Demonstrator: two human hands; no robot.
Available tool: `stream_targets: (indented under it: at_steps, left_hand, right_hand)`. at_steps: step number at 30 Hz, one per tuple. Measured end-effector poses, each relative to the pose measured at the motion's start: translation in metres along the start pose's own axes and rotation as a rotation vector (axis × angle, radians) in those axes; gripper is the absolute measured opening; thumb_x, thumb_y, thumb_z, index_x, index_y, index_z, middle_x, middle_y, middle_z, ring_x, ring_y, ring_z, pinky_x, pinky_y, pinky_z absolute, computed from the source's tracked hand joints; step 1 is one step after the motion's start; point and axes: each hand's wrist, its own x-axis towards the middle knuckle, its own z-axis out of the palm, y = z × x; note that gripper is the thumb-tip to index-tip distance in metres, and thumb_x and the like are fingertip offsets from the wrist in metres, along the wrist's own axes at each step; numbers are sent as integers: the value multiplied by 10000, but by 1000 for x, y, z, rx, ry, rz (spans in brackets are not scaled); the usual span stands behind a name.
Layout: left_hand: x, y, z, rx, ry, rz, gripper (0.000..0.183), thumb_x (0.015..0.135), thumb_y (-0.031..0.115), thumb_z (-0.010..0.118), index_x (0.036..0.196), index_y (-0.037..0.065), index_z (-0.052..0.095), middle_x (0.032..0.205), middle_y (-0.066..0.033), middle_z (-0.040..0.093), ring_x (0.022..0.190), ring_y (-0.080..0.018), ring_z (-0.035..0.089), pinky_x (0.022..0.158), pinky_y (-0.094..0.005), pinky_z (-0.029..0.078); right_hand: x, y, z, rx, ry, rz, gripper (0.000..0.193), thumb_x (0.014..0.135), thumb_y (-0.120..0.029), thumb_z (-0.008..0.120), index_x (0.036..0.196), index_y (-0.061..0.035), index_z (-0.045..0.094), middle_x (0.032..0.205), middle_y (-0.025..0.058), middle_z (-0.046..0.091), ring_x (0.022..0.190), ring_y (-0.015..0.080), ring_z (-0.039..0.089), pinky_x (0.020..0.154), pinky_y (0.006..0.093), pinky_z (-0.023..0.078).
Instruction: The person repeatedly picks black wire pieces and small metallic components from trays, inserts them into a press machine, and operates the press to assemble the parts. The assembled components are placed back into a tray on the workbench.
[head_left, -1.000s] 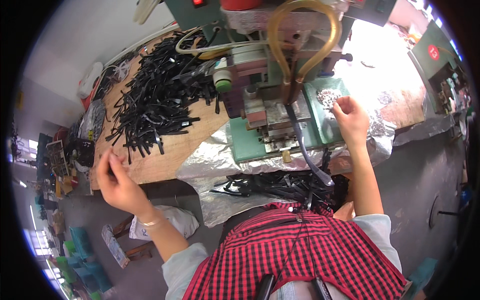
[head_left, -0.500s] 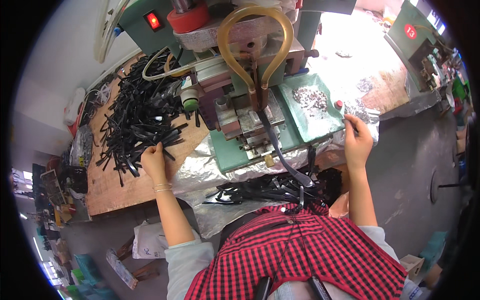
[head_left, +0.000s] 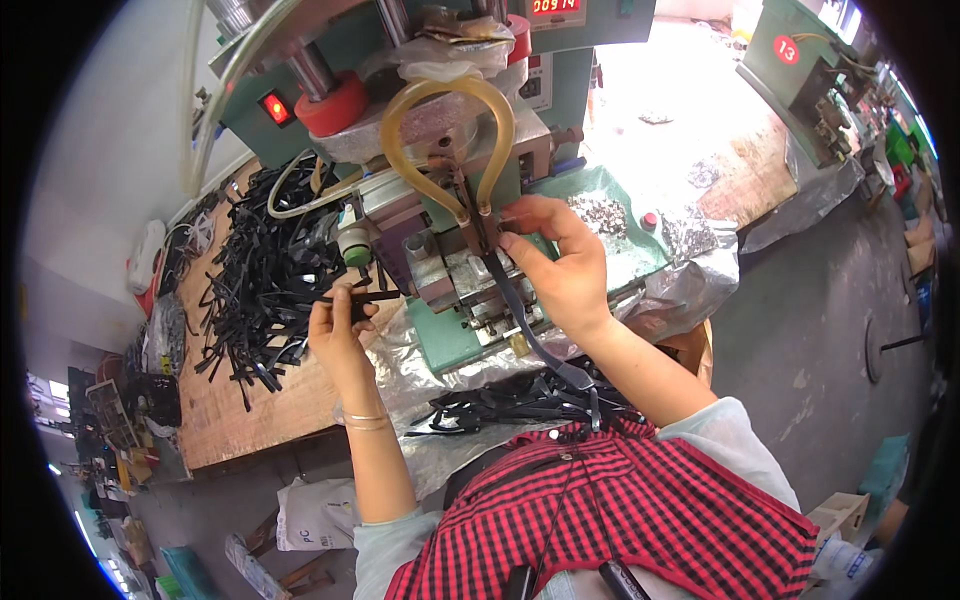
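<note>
My left hand [head_left: 343,330] pinches a black strip [head_left: 382,296], whose free end points right toward the machine. It hovers at the right edge of a heap of loose black strips [head_left: 265,285] on the wooden table. A longer black strap [head_left: 520,312] hangs from the copper-coloured jaws [head_left: 474,228] of a green press [head_left: 455,150] and curves down toward my lap. At its upper end, beside the jaws, my right hand [head_left: 570,265] closes thumb and fingers on the strap. The fingertips are partly hidden there.
A green tray [head_left: 640,262] with small scraps sits right of the press, near a red button [head_left: 649,220]. More black strips [head_left: 490,405] lie below the front edge on plastic sheeting. A looped yellowish hose [head_left: 448,88] rises above the jaws. Foil [head_left: 690,280] covers the table's front edge.
My right hand has moved left from the red button to the strap at the jaws. My left hand has lifted a strip from the heap and shifted right. The view has shifted too.
</note>
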Motion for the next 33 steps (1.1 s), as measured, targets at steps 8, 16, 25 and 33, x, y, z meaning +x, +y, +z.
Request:
stream_targets:
  at_steps: [8, 16, 25, 33]
  left_hand:
    - [-66, 88, 57, 324, -80, 849, 117, 990, -60, 642, 1088, -19, 689, 1026, -154, 770, 792, -194, 737, 665, -268, 560]
    - [-86, 70, 106, 649, -485, 1367, 282, 782, 111, 904, 1033, 67, 780, 1070, -119, 771, 596, -148, 603, 521, -275, 448]
    - [-71, 42, 117, 612, -443, 1495, 259, 778, 116, 906, 998, 95, 773, 1053, -99, 775, 536, -94, 545, 476, -244, 386]
    - [-86, 47, 111, 615, -461, 1293, 328, 793, 72, 871, 1105, 78, 772, 1130, -114, 776, 613, -163, 655, 528, -287, 477]
  right_hand:
    - [-2, -41, 10, 243, 12, 123, 509, 885, 26, 711, 1370, 38, 556, 1243, 148, 702, 1087, 167, 678, 992, 321, 522]
    - [8, -44, -31, 7, -213, 97, 535, 870, -53, 704, 1395, -21, 609, 1301, 101, 692, 1232, 218, 642, 1086, 368, 487]
    - [-6, 67, -122, -356, 318, 59, 303, 886, -24, 690, 1187, -49, 721, 1056, 68, 747, 878, 171, 651, 850, 313, 526]
    - [-14, 64, -105, -1025, 51, -89, 103, 796, -131, 815, 879, -107, 758, 971, 95, 671, 1023, 333, 639, 898, 442, 510]
